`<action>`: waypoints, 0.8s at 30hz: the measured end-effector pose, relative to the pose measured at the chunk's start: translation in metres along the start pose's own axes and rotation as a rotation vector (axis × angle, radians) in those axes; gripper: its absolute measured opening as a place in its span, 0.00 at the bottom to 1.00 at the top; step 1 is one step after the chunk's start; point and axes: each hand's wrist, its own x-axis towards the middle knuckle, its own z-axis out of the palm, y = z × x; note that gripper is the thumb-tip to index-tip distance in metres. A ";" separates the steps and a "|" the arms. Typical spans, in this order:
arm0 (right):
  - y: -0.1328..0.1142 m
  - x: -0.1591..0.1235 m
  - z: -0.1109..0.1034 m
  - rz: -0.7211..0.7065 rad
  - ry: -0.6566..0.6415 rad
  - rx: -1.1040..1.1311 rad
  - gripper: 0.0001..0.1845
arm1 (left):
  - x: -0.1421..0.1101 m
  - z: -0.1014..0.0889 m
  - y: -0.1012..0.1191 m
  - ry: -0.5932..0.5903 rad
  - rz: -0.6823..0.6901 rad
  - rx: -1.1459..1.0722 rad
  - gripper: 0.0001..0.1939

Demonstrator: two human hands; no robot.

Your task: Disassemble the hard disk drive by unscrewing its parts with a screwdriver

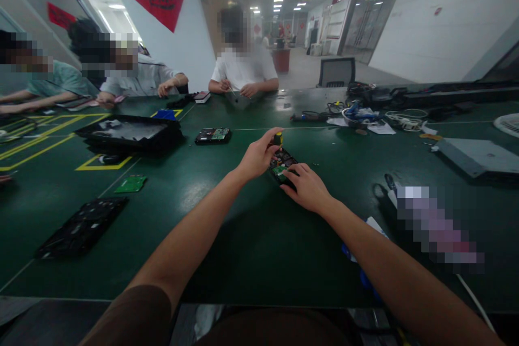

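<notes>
Near the middle of the green table, a small black electronic device (288, 159) with a green circuit board lies with its inner parts exposed. My left hand (256, 157) is closed around a short screwdriver (278, 138) with a yellow and black handle, upright over the device's far end. The screwdriver's tip is hidden by my fingers. My right hand (308, 188) grips the near end of the device, fingertips on the board and its edge. A few tiny pieces, perhaps screws, lie just right of the device.
Leftward are a black tray (130, 132), a loose green circuit board (131, 184), a black panel (83, 226) and another opened device (213, 135). Cables (359, 113) and a grey metal box (480, 155) occupy the right. Several people sit across the table; one person (243, 73) holds a thin tool.
</notes>
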 end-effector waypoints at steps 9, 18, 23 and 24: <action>0.000 0.000 -0.001 0.006 -0.007 0.000 0.24 | -0.001 0.003 0.003 0.093 0.023 0.119 0.26; -0.001 -0.001 -0.001 0.005 0.002 -0.012 0.23 | -0.001 0.004 0.002 0.136 0.009 0.136 0.25; -0.001 -0.001 -0.002 -0.008 0.007 -0.008 0.24 | 0.000 0.006 -0.001 0.114 0.006 0.033 0.25; -0.001 -0.001 -0.002 -0.008 0.007 -0.007 0.24 | 0.000 0.006 -0.002 0.101 -0.005 -0.005 0.25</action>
